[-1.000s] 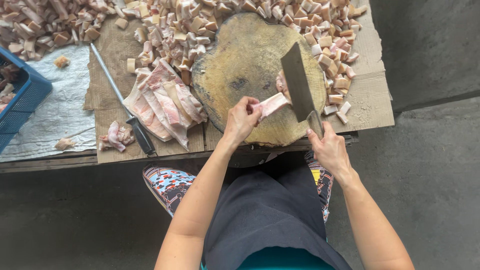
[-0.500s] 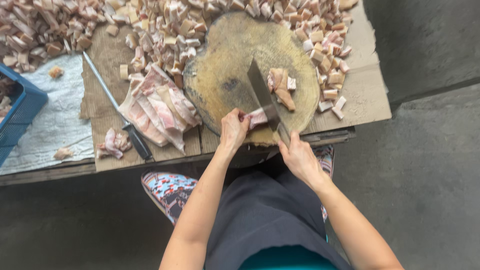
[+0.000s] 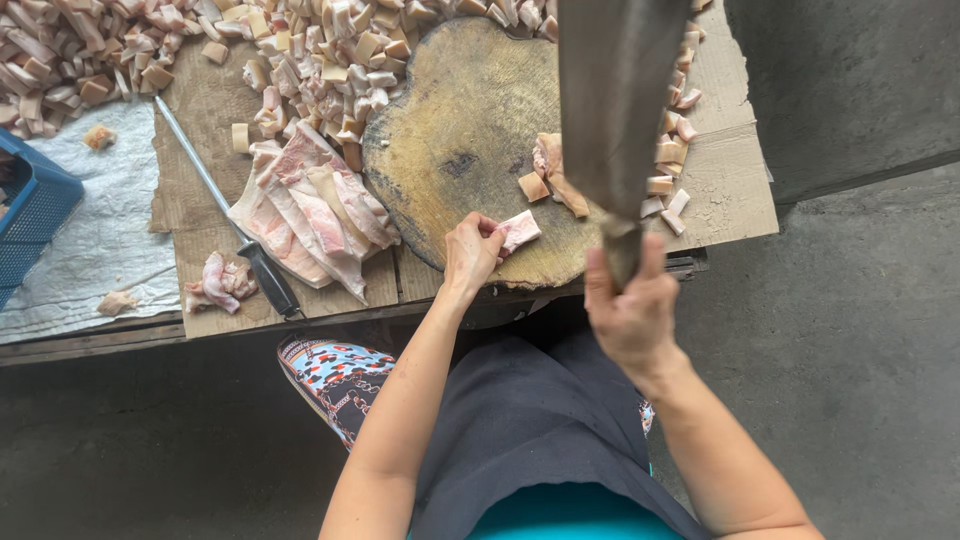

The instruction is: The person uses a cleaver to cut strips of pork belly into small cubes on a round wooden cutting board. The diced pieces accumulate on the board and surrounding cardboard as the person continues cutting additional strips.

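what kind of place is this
Likely a simple meat-cutting stall or yard: a round wooden chopping block, heaps of cut pork pieces, a cleaver raised in the right hand, bare concrete floor.

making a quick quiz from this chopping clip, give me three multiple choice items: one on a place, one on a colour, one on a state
1. Where does the long sharpening steel lie?
A. on the round wooden block
B. on the cardboard, left of the pile of meat strips
C. in the crate

2. What colour is the plastic crate at the left edge?
A. blue
B. red
C. yellow

3. How is the cleaver held?
A. lying flat on the block
C. stuck in the wood
B. raised above the block in the right hand

Answers:
1 B: the steel rests on the cardboard beside the meat strips.
2 A: its mesh wall is blue.
3 B: the right hand grips the handle with the blade lifted over the wooden block, while the left hand pins a meat piece.
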